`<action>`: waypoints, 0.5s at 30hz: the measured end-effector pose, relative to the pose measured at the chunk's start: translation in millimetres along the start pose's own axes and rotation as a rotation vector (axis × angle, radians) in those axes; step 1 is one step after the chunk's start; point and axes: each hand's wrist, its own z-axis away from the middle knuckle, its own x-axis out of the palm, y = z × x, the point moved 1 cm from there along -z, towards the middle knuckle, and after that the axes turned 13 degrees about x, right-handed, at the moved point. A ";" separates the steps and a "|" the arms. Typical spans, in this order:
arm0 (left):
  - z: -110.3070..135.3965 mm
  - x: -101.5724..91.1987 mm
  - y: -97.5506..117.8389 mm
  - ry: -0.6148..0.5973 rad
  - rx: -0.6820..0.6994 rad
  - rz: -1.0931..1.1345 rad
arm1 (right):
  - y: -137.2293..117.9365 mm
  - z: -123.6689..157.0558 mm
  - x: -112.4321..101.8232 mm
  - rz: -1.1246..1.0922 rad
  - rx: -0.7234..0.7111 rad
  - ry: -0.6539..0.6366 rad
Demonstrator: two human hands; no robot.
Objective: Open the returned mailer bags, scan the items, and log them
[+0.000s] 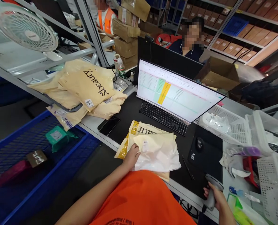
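Note:
My left hand grips the left edge of a cream plastic parcel with a small white label. The parcel lies on top of a yellow-edged beauty bag on the black desk mat. My right hand is closed round the handle of a grey barcode scanner at the desk's near right edge. A black pen lies between the parcel and the scanner.
A monitor with a spreadsheet, a black keyboard, a mouse and a phone are on the desk. Cream bags are heaped at left, white baskets at right. A blue cart stands below. A person sits opposite.

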 end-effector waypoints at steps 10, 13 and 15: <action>18.8 28.7 -18.4 -0.122 -0.028 0.240 | -120.2 103.1 139.9 0.262 0.037 -0.601; 21.7 28.7 -12.9 -0.132 0.019 0.273 | -132.2 115.4 170.4 0.425 -0.005 -0.597; 24.5 28.0 -9.0 -0.145 0.049 0.300 | -132.7 115.1 176.5 0.477 -0.016 -0.576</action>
